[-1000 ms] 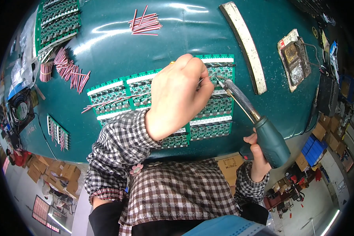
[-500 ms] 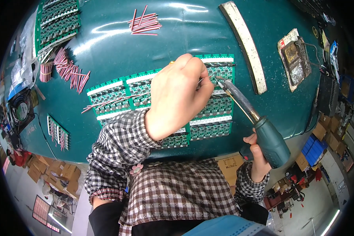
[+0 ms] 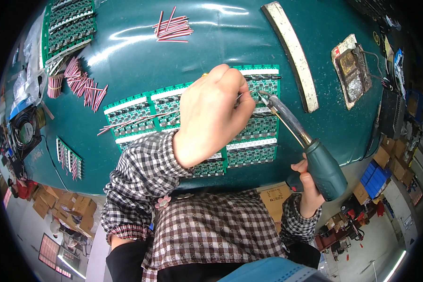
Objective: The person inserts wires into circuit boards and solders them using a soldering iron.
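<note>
My left hand (image 3: 216, 110) is closed in a pinch over panels of green circuit boards (image 3: 251, 156) that lie side by side on the table. A few thin red-and-white wires (image 3: 131, 123) run out from under it to the left, across the boards; their pinched ends are mostly hidden by the fingers. My right hand (image 3: 309, 195) grips a dark green soldering gun (image 3: 325, 170), low on the right. Its metal tip points up and left, close beside my left fingertips, at the upper right boards. Whether the tip touches a board I cannot tell.
Loose red wires (image 3: 175, 29) lie at the back. Bundled wires (image 3: 82, 80) and stacked boards (image 3: 69, 28) are on the left, above a small board strip (image 3: 69, 159) and a fan (image 3: 26, 130). A long white strip (image 3: 293, 56) and a solder-stained holder (image 3: 351, 70) lie right.
</note>
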`<control>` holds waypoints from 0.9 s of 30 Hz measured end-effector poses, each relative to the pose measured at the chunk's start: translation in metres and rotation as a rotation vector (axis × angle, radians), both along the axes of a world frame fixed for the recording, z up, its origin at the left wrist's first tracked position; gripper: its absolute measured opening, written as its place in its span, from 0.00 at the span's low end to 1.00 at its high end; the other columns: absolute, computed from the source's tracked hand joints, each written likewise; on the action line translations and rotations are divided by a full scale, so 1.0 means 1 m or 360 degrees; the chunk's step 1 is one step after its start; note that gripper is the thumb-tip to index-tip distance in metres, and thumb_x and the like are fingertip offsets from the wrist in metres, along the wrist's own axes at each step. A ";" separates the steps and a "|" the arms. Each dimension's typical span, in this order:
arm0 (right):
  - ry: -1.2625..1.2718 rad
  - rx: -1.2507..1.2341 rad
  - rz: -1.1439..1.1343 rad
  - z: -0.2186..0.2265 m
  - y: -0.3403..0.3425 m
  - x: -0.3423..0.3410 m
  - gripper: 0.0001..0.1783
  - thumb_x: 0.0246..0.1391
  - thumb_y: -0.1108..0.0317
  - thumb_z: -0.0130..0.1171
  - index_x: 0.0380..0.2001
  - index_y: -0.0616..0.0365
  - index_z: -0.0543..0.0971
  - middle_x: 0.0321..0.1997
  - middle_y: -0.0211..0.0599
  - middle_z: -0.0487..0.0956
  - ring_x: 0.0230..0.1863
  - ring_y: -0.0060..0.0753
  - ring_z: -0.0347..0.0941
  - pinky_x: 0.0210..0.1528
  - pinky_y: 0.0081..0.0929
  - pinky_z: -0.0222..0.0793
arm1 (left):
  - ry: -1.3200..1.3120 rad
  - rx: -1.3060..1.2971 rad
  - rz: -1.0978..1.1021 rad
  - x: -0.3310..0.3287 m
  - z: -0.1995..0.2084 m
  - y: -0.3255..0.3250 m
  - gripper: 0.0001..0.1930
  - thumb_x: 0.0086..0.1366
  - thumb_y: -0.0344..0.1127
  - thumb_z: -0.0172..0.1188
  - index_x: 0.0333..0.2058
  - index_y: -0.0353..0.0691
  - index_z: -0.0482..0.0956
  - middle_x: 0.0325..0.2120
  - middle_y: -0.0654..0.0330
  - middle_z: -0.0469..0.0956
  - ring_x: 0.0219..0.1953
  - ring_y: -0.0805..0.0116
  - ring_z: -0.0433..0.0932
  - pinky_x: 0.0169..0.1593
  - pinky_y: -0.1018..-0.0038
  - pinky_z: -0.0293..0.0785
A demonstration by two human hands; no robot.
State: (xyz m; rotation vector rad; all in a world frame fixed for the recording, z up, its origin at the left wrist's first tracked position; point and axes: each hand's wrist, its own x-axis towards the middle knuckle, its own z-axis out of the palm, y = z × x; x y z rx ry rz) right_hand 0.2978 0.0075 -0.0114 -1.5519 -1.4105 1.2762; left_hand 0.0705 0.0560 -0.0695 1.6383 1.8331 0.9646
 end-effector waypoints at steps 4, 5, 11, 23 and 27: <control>-0.0001 -0.0013 0.0014 0.000 0.000 0.001 0.26 0.45 0.67 0.59 0.42 0.78 0.67 0.25 0.42 0.71 0.27 0.33 0.69 0.32 0.32 0.72 | 0.0017 -0.0005 0.0009 0.000 0.001 0.000 0.06 0.42 0.25 0.58 0.18 0.41 0.69 0.15 0.62 0.64 0.17 0.67 0.66 0.21 0.73 0.62; 0.0000 -0.0013 0.0013 0.000 0.000 0.001 0.26 0.45 0.67 0.59 0.42 0.78 0.67 0.25 0.42 0.71 0.27 0.33 0.69 0.32 0.32 0.72 | 0.0018 -0.0005 0.0008 0.000 0.000 0.000 0.06 0.42 0.25 0.58 0.18 0.41 0.69 0.15 0.62 0.64 0.17 0.67 0.66 0.21 0.73 0.62; 0.0007 -0.0026 0.0000 0.000 -0.001 0.001 0.26 0.45 0.67 0.60 0.42 0.78 0.67 0.26 0.42 0.71 0.27 0.33 0.70 0.33 0.31 0.72 | 0.0030 -0.0015 0.0009 0.000 0.000 0.000 0.06 0.41 0.25 0.58 0.19 0.40 0.69 0.15 0.62 0.64 0.17 0.68 0.66 0.22 0.73 0.62; 0.0000 -0.0007 0.0028 -0.004 -0.003 0.004 0.26 0.45 0.67 0.59 0.42 0.77 0.67 0.27 0.42 0.71 0.28 0.34 0.70 0.34 0.32 0.71 | 0.0065 0.0017 -0.0060 -0.001 0.000 -0.003 0.07 0.42 0.25 0.58 0.21 0.39 0.68 0.19 0.57 0.68 0.21 0.58 0.70 0.25 0.68 0.66; 0.0027 -0.0028 0.0025 -0.001 -0.001 0.008 0.25 0.45 0.66 0.58 0.41 0.76 0.67 0.27 0.41 0.71 0.28 0.34 0.70 0.33 0.32 0.71 | 0.0068 0.0002 -0.0086 0.003 0.003 -0.001 0.07 0.42 0.26 0.58 0.21 0.39 0.68 0.19 0.57 0.68 0.21 0.58 0.70 0.25 0.68 0.66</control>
